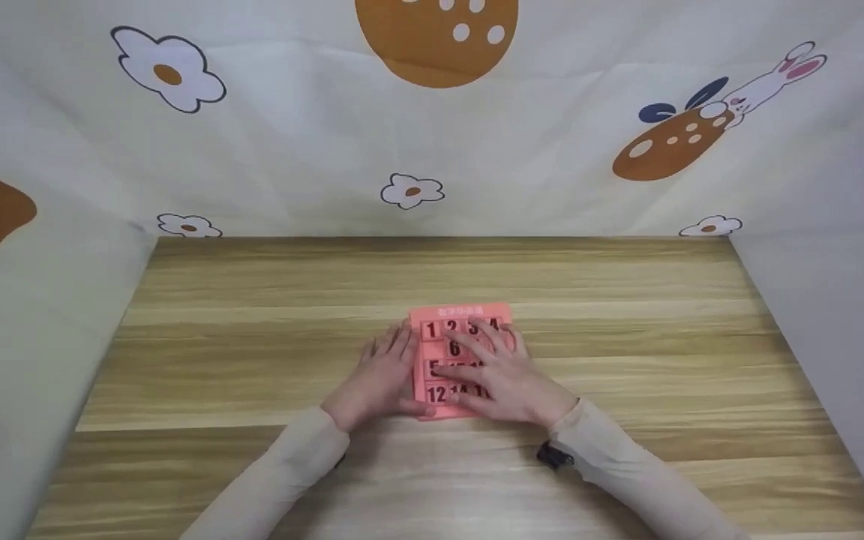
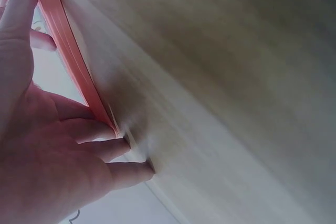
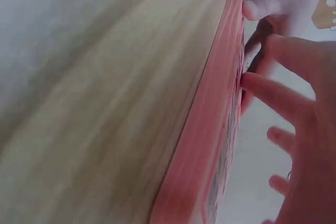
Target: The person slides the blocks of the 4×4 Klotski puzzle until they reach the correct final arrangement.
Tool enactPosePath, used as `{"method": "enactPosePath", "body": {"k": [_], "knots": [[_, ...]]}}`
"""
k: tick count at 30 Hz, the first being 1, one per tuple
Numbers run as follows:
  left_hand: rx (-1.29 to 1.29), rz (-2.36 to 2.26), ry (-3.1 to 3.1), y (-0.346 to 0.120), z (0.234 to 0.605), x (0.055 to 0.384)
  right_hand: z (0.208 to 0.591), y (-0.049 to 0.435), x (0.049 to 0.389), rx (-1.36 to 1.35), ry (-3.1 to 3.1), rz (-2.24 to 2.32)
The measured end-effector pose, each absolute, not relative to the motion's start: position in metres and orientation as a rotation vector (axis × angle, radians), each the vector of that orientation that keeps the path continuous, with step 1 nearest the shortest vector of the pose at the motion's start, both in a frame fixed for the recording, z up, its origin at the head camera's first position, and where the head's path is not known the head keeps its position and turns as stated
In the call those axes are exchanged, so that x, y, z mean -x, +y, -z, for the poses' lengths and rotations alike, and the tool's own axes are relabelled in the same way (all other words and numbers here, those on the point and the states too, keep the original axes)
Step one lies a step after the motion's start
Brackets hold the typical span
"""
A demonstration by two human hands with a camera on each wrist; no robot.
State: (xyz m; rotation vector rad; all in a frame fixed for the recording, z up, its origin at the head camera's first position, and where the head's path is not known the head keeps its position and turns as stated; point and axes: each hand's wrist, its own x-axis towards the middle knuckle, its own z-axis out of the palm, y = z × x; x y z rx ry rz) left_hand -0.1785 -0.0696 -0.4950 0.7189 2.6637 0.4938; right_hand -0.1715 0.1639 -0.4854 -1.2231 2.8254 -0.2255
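Observation:
A pink number sliding puzzle lies flat on the table, its tiles bearing black numerals. The slot below tile 1 holds no tile. Along the puzzle's left side rests my left hand, with its thumb on the near left corner; in the left wrist view its fingertips reach the tabletop beside the pink side wall. My right hand spreads over the right part of the board, covering several tiles. One of its fingers touches tile 5. In the right wrist view, that fingertip meets the puzzle's top face.
The wood-grain table extends around the puzzle on all sides. A pale patterned cloth stands behind it and along both sides. A dark object sits by the right cuff.

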Motion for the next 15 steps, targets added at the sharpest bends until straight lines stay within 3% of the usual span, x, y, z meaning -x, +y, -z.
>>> {"method": "enactPosePath", "body": {"k": [15], "knots": [[-0.703,-0.476,2.659,-0.068,0.493,0.179,0.492,0.174,0.188,1.089,2.984,0.341]]}}
